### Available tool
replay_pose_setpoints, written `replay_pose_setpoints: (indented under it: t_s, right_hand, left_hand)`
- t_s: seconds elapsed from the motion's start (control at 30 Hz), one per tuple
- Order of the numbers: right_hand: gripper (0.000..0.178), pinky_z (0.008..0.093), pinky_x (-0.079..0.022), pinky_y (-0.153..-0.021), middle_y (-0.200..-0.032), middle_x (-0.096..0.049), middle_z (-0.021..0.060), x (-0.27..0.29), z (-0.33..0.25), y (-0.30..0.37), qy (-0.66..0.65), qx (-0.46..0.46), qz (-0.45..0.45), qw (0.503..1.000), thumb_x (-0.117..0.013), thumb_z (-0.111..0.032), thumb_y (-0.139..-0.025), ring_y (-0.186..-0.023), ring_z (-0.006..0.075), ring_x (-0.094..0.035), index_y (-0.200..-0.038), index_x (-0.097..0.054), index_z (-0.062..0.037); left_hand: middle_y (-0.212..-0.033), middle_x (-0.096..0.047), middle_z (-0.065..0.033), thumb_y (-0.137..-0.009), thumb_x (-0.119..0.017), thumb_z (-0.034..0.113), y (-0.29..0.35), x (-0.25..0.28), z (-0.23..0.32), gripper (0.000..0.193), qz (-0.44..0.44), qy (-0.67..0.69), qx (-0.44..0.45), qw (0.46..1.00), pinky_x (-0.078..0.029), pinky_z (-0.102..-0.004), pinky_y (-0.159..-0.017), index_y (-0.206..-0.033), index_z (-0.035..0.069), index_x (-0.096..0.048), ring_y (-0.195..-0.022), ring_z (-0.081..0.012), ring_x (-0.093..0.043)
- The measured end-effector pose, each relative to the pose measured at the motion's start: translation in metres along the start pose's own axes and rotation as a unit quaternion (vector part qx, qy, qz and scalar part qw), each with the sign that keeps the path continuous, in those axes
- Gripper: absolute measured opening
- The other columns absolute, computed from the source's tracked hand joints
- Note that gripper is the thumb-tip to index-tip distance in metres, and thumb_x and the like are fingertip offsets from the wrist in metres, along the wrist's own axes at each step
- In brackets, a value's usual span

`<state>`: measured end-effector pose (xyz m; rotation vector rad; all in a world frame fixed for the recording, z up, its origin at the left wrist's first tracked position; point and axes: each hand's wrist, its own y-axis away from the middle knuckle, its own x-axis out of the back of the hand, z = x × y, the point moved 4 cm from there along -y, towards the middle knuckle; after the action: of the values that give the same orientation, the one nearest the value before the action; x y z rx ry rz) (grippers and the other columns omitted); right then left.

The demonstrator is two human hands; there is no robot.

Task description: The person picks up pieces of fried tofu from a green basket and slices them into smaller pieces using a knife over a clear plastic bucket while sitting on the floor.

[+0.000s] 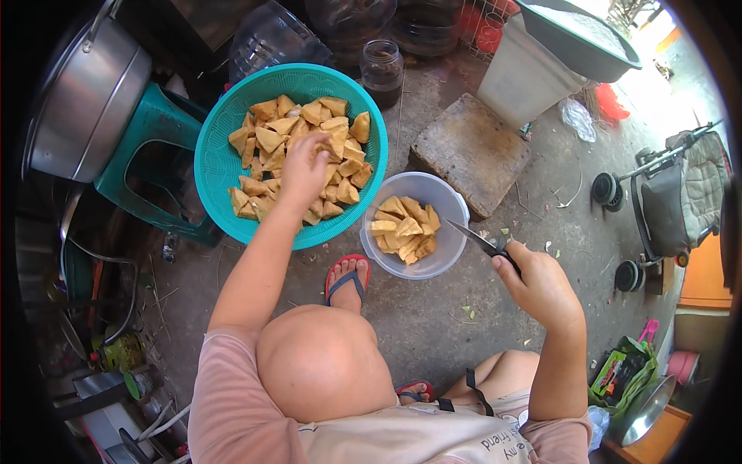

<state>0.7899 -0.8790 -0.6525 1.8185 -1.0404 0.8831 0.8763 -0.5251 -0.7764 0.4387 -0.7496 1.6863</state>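
Head view: right hand (541, 286) grasps black-handled steel knife (481, 241); left hand (304, 166) among golden-brown wedge-shaped pieces (270, 139) in round teal plastic basket (207, 155), grip unclear. Progress, judged: early; smaller heap (406, 230) in translucent round bucket (454, 255), most pieces basketed.

We are apparently working in a home's yard: a grey padded wheeled stroller (680, 203) is standing at three o'clock, a green plastic stool (137, 139) at ten, both on leaf-strewn grey concrete ground (433, 340).
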Motion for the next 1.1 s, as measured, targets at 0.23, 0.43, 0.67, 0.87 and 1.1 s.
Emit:
replay_pose_setpoints:
  t_s: [0.23, 0.43, 0.67, 0.87, 1.1]
  right_hand:
    - [0.032, 0.0495, -0.044, -0.059, -0.064, -0.058, 0.0226, -0.007, 0.006, -0.001, -0.007, -0.008, -0.016, 1.000, -0.055, -0.031, -0.092, -0.065, 0.0419, -0.059, -0.081, -0.053, -0.0005]
    - [0.031, 0.0487, -0.045, -0.060, -0.066, -0.059, 0.0227, 0.003, -0.024, -0.015, -0.058, 0.046, -0.005, 0.997, -0.053, -0.030, -0.092, -0.066, 0.0411, -0.059, -0.083, -0.054, -0.0005]
    - [0.031, 0.0486, -0.048, -0.065, -0.069, -0.061, 0.0212, 0.011, -0.061, -0.034, -0.046, 0.115, 0.039, 0.992, -0.051, -0.030, -0.093, -0.070, 0.0399, -0.061, -0.085, -0.056, -0.0003]
    - [0.031, 0.0473, -0.050, -0.061, -0.067, -0.062, 0.0185, 0.007, -0.067, -0.034, 0.014, 0.148, 0.049, 0.988, -0.051, -0.030, -0.092, -0.066, 0.0374, -0.063, -0.085, -0.056, -0.0009]
    - [0.029, 0.0454, -0.052, -0.060, -0.066, -0.063, 0.0166, 0.010, -0.075, -0.030, 0.067, 0.127, 0.031, 0.989, -0.050, -0.028, -0.092, -0.065, 0.0350, -0.064, -0.086, -0.058, -0.0011]
  left_hand:
    - [-0.099, -0.057, -0.0140, -0.075, -0.065, 0.003, -0.007, 0.021, -0.047, 0.046, -0.023, -0.336, -0.051, 0.940, -0.046, -0.0394, -0.089, -0.120, 0.008, -0.056, -0.104, -0.0315, -0.053]
    - [-0.104, -0.058, -0.0095, -0.082, -0.063, 0.005, 0.009, 0.047, -0.052, 0.038, 0.070, -0.149, 0.017, 0.986, -0.052, -0.0345, -0.079, -0.119, 0.006, -0.056, -0.091, -0.0261, -0.060]
    - [-0.113, -0.058, -0.0060, -0.091, -0.060, 0.016, 0.042, 0.009, 0.057, 0.035, -0.130, 0.528, 0.205, 0.814, -0.053, -0.0276, -0.086, -0.123, 0.006, -0.051, -0.105, -0.0132, -0.058]
    - [-0.109, -0.062, -0.0054, -0.092, -0.059, 0.016, 0.054, -0.002, 0.084, 0.034, -0.241, 0.526, 0.175, 0.796, -0.056, -0.0292, -0.084, -0.124, 0.005, -0.051, -0.100, -0.0153, -0.062]
    - [-0.109, -0.060, -0.0040, -0.091, -0.061, 0.017, 0.056, -0.004, 0.087, 0.032, -0.274, 0.499, 0.159, 0.807, -0.054, -0.0280, -0.083, -0.121, 0.005, -0.055, -0.101, -0.0128, -0.060]
